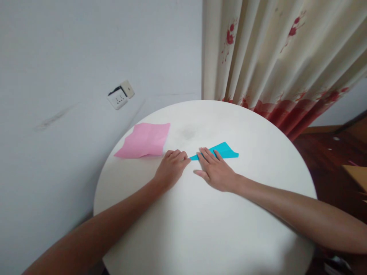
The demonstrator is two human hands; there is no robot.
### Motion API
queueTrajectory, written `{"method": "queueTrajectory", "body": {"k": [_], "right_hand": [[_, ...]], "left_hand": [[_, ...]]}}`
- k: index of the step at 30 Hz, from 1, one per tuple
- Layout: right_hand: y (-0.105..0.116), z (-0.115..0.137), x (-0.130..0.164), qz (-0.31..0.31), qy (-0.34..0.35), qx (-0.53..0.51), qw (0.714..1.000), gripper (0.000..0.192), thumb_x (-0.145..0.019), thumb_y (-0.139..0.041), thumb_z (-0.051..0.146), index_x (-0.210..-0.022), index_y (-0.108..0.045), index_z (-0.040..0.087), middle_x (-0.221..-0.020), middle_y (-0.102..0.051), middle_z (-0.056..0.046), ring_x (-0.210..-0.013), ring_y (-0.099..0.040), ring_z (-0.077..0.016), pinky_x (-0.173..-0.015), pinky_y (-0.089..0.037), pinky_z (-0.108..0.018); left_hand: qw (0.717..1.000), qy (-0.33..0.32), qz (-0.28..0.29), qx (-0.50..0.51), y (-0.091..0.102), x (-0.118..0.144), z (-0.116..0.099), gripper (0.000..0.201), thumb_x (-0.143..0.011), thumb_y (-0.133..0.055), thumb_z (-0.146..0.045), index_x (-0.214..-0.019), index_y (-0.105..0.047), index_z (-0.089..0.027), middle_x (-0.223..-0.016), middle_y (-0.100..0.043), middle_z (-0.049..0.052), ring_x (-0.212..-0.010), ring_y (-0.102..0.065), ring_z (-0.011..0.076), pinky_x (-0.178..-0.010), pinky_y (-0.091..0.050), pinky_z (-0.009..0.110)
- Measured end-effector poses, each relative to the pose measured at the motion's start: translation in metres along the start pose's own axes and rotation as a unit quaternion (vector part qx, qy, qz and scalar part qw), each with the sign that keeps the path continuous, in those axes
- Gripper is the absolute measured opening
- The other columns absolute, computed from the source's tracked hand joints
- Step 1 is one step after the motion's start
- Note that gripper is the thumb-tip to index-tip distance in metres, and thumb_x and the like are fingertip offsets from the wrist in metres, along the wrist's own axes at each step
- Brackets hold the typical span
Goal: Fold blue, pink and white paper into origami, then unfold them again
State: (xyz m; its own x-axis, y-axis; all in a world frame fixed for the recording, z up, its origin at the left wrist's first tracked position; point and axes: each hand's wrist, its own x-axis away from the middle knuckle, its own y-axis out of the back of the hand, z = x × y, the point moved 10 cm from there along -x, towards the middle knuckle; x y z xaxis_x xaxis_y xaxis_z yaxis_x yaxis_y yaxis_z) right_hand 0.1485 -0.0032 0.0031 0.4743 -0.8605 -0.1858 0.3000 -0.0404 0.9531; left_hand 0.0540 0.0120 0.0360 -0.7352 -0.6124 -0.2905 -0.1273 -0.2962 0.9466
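Note:
A folded sheet of blue paper [222, 149] lies on the white round table [183, 221], narrowing to a point on its left and wider at its right end. My left hand [172, 166] is closed, with its thumb and finger pinching the paper's narrow left tip. Across the middle of the fold rests my right hand [214, 168], palm down, fingers stretched out and thumb apart. Part of the blue paper is hidden under those fingers. Just beyond my left hand, a pink sheet of paper [147, 140] lies with wavy edges.
A pale wall [86, 46] with a socket [118, 99] stands close along the table's left side. Behind the table on the right hangs a cream curtain [266, 57] with red flowers. Dark wooden floor [321, 152] shows at the right.

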Motion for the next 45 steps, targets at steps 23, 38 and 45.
{"method": "queueTrajectory", "body": {"k": [23, 38, 45], "right_hand": [[-0.004, -0.028, -0.024, -0.011, -0.001, 0.005, 1.0, 0.061, -0.095, -0.034, 0.022, -0.151, -0.033, -0.002, -0.16, -0.027, -0.021, -0.15, -0.021, -0.0287, -0.122, -0.02, -0.05], [-0.005, -0.042, -0.024, -0.004, -0.018, 0.052, 0.999, 0.061, -0.101, -0.026, 0.032, -0.154, -0.028, 0.004, -0.162, -0.025, -0.016, -0.151, -0.019, -0.0277, -0.122, -0.019, -0.051], [-0.001, -0.057, -0.024, -0.023, -0.076, 0.033, 0.996, 0.062, -0.104, -0.02, 0.042, -0.153, -0.032, 0.006, -0.161, -0.028, -0.016, -0.151, -0.02, -0.0275, -0.122, -0.016, -0.052]], "left_hand": [[0.995, 0.038, 0.062, 0.072, -0.045, -0.009, -0.016, 0.052, -0.101, -0.034, -0.03, -0.15, -0.036, -0.012, -0.162, -0.022, 0.021, -0.151, -0.021, 0.0315, -0.119, -0.026, 0.051], [0.996, 0.014, 0.053, 0.072, -0.053, -0.029, -0.017, 0.061, -0.099, -0.033, -0.03, -0.155, -0.022, -0.008, -0.162, -0.025, 0.018, -0.152, -0.019, 0.0265, -0.123, -0.016, 0.05], [0.994, 0.012, 0.057, 0.093, -0.055, -0.034, -0.013, 0.064, -0.101, -0.036, -0.043, -0.154, -0.025, -0.009, -0.162, -0.024, 0.019, -0.151, -0.022, 0.028, -0.121, -0.023, 0.048]]}}
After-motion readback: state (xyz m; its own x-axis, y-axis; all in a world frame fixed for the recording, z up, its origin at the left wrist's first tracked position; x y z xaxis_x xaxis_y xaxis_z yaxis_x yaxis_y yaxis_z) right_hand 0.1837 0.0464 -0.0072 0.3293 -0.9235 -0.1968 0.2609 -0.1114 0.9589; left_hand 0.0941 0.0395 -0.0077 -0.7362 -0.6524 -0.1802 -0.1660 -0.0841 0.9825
